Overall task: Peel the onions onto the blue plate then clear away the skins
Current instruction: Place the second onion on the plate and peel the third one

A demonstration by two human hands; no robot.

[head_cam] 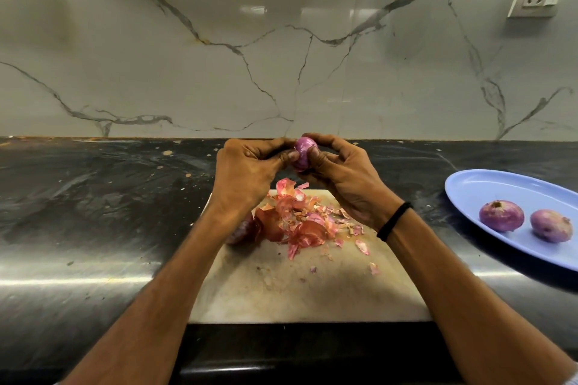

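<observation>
Over the board [312,291], L hand [247,175] & R hand [347,178] both pinch the onion [304,151]; best to turn w/ R, peel w/ L.

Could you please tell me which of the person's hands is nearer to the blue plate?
Right. The right hand, gripping the onion, is left of the blue plate; the left hand, also on it, lies farther left.

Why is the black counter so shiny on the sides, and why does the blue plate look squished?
Head view: the white bands on the counter are light glare off its polished top; the blue plate looks stretched because the wide-angle lens bends the edges; the held onion in the middle looks sharp.
</observation>
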